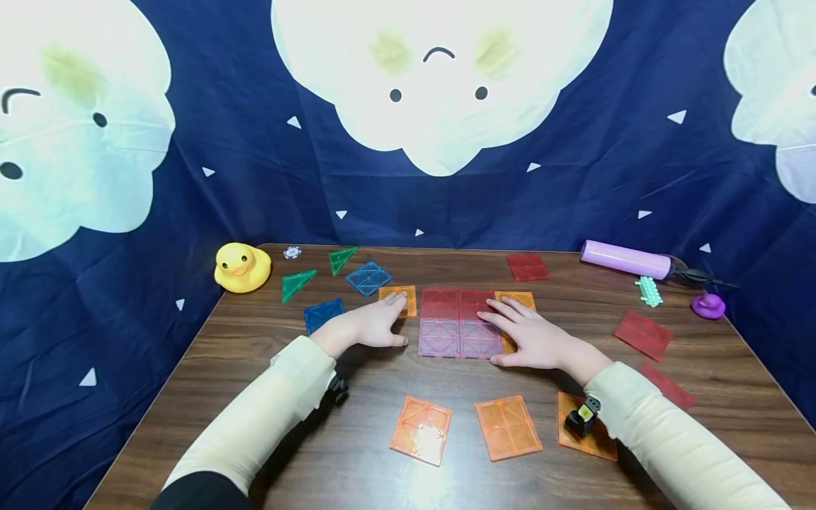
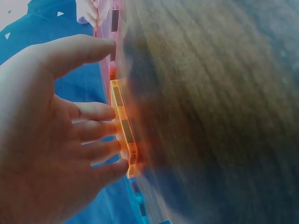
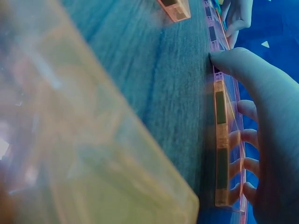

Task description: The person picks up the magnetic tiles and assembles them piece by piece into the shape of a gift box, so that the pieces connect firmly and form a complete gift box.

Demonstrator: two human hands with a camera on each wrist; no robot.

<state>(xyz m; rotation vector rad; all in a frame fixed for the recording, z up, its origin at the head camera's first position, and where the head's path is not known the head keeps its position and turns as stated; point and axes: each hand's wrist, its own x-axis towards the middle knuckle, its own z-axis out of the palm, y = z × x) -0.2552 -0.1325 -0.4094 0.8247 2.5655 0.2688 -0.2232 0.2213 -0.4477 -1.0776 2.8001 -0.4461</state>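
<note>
On the dark wood-grain table (image 1: 637, 397) lies a flat block of four translucent plastic square tiles (image 1: 460, 322), two red behind, two pinkish-violet in front, each moulded with crossed ribs. The left hand (image 1: 366, 326) rests with straight, slightly spread fingers (image 2: 96, 112) on an orange tile (image 1: 400, 300) touching the block's left edge; the right hand (image 1: 532, 338) lies flat, fingers spread, over another orange tile (image 1: 518, 301) at the block's right edge. Three more orange squares (image 1: 506, 427) lie near the front. Three loose red squares (image 1: 642, 334) sit to the right, two blue squares (image 1: 367, 277) and two green triangles (image 1: 297, 283) to the left, beside a glossy yellow rubber duck (image 1: 241, 267). A lilac cylinder (image 1: 625, 259) lies at the far right.
</note>
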